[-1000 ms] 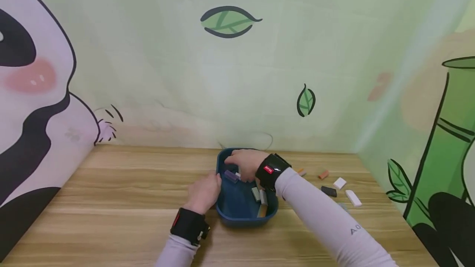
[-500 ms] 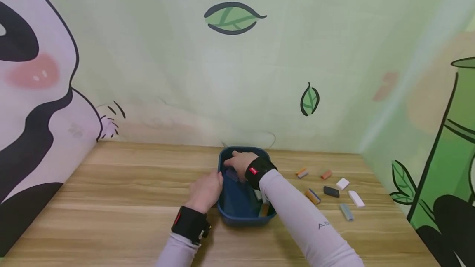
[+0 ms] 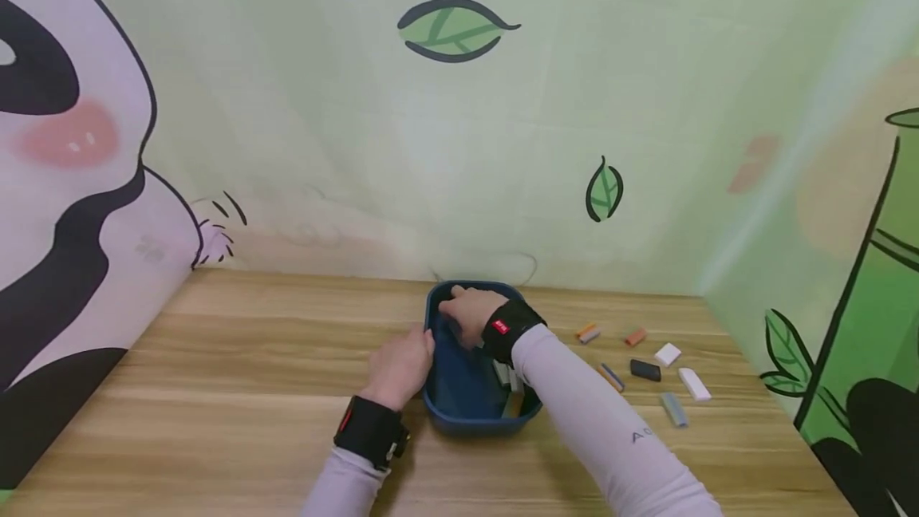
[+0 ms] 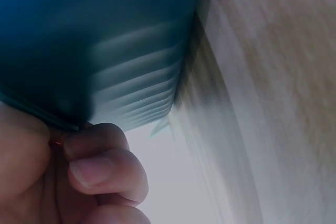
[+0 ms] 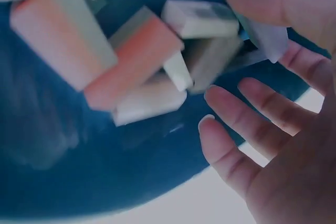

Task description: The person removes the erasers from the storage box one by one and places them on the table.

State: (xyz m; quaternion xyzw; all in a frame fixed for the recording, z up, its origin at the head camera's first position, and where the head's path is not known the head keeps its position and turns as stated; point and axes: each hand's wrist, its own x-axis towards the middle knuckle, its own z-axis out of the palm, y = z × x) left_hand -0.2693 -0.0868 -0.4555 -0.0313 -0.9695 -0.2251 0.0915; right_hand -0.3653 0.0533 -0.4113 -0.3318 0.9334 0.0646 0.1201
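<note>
A dark blue plastic basin (image 3: 467,424) stands near the back of the wooden table. My left hand (image 3: 400,365) grips its left rim, with thumb and curled fingers at the edge in the left wrist view. My right hand (image 3: 474,314) reaches down into the far part of the basin. In the right wrist view, its thumb and index finger pinch a small purple-grey eraser (image 5: 266,38), while the other fingers are spread. Several more erasers lie heaped in the basin beside that hand, among them a pink-orange one (image 5: 134,61) and a white one (image 5: 149,100).
On the table to the right lie several loose erasers: a black one (image 3: 644,370), a white one (image 3: 694,384), a grey one (image 3: 674,409) and an orange one (image 3: 635,337). My right sleeve (image 3: 610,413) partly covers an orange and blue one (image 3: 612,376). A printed cloth (image 3: 345,142) hangs behind.
My right hand moved left over the purple eraser, which lay visible in the basin, and now pinches an eraser there. My left hand stays on the rim. The head view has shifted slightly.
</note>
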